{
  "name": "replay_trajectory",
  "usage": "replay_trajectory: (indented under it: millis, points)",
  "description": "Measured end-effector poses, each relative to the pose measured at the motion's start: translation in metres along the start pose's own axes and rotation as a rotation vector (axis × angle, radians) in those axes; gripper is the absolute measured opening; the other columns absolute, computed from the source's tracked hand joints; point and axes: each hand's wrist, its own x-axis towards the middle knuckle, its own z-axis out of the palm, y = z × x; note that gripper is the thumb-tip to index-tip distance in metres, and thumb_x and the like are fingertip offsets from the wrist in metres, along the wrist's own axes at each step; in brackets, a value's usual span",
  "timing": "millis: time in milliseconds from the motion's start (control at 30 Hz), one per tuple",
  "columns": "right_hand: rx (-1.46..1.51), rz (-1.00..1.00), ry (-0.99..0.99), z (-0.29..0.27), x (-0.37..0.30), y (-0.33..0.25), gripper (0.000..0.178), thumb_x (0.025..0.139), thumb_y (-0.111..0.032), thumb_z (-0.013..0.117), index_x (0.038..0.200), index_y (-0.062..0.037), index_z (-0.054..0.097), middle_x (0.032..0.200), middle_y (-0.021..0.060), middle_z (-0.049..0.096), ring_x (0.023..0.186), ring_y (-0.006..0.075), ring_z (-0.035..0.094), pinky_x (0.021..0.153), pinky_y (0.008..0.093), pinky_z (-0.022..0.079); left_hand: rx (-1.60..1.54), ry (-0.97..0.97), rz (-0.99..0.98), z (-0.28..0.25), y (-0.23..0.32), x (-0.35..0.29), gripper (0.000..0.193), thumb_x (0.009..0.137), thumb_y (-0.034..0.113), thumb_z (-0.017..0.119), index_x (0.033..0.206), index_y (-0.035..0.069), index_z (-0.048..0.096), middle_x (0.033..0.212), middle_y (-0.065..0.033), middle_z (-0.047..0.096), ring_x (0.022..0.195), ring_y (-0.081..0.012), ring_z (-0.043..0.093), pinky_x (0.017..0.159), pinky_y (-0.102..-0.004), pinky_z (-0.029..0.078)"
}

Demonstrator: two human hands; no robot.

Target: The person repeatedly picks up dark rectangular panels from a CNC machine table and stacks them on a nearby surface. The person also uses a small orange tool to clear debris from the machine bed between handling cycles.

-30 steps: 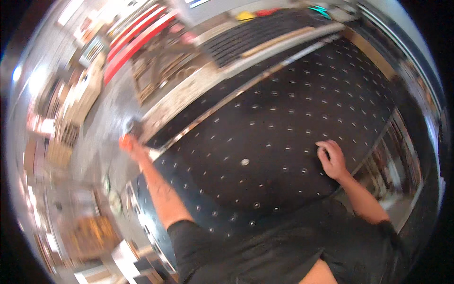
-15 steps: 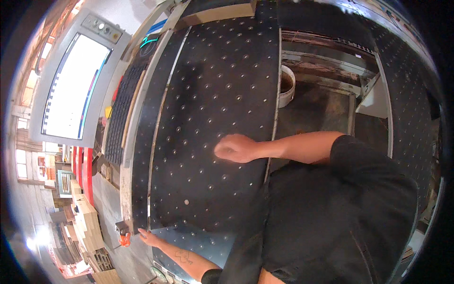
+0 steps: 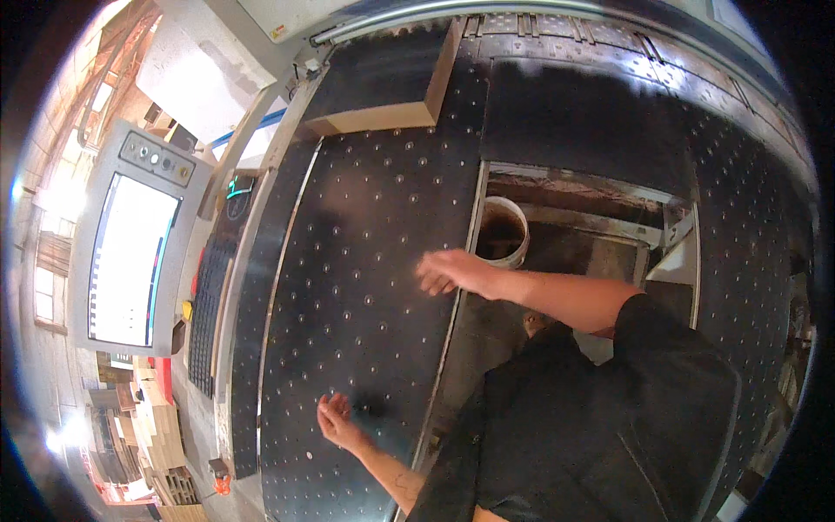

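Over the black table (image 3: 348, 252), dotted with small raised studs, both of my hands hang bare. My left hand (image 3: 339, 423) hovers above the table's lower part, its fingers loosely bent and apart, holding nothing. Higher up, my right hand (image 3: 447, 271) is above the table's right edge, near the gap beside it. Its fingers droop, slightly spread and a little blurred, with nothing between them. At the far end lies a thick panel (image 3: 378, 118) with a dark top and pale wood-coloured edges; neither hand touches it.
Left of the table are a monitor (image 3: 135, 257) on a grey housing and a black keyboard (image 3: 209, 322). A white bucket (image 3: 522, 248) stands in the gap at right. A long machine beam (image 3: 417, 16) crosses the far end. Stacked boards (image 3: 156, 422) sit at lower left.
The view has shifted, showing more of the far panel and beam. My left hand has left the table's left edge and come inward. My right hand's fingers have loosened from a curled shape.
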Motion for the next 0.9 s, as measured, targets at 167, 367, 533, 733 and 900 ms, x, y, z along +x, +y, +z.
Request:
replay_trajectory:
  millis: [167,367,533,733,900]
  points:
    - [-0.003,-0.160,0.242,-0.096,0.013,-0.055,0.064,0.107,-0.062,0.041,0.123,-0.0043,0.064,0.104,0.0071,0.073,0.092,0.0167,0.069,0.084,0.0337,0.051,0.044,-0.257,0.115,0.092,0.037,0.001,0.039,0.111,0.028,0.053,0.125,-0.006,0.065,0.101,-0.0142,0.075,0.093,-0.0212,0.072,0.087,-0.0354,0.058]
    - [0.004,-0.220,0.531,-0.178,0.001,-0.105,0.063,0.106,-0.062,0.046,0.124,-0.0041,0.065,0.105,0.0067,0.073,0.093,0.0166,0.070,0.083,0.0332,0.052,-0.038,-0.427,0.201,0.178,0.060,0.036,0.038,0.110,0.030,0.055,0.122,-0.004,0.068,0.100,-0.0140,0.076,0.091,-0.0213,0.073,0.087,-0.0355,0.058]
    - [-0.095,-0.185,0.626,-0.261,0.020,-0.141,0.066,0.104,-0.064,0.048,0.129,-0.0038,0.062,0.110,0.0076,0.072,0.094,0.0181,0.070,0.084,0.0355,0.052,-0.092,-0.552,0.211,0.243,0.079,0.035,0.038,0.110,0.029,0.055,0.123,-0.005,0.067,0.101,-0.0146,0.076,0.095,-0.0219,0.073,0.090,-0.0369,0.058]
    - [-0.182,-0.199,0.735,-0.399,0.120,-0.193,0.066,0.099,-0.062,0.061,0.134,-0.0055,0.061,0.110,0.0064,0.070,0.095,0.0175,0.068,0.086,0.0360,0.054,-0.209,-0.549,0.150,0.309,0.089,0.031,0.054,0.109,0.042,0.052,0.133,-0.006,0.059,0.105,-0.0158,0.075,0.098,-0.0248,0.072,0.095,-0.0398,0.056]
    - [-0.304,-0.291,0.778,-0.528,0.242,-0.249,0.064,0.100,-0.056,0.063,0.142,-0.0067,0.059,0.112,0.0096,0.071,0.091,0.0203,0.068,0.085,0.0394,0.054,-0.112,-0.572,0.087,0.404,0.101,0.020,0.061,0.108,0.046,0.054,0.139,-0.006,0.056,0.116,-0.0184,0.073,0.105,-0.0260,0.071,0.098,-0.0410,0.054]
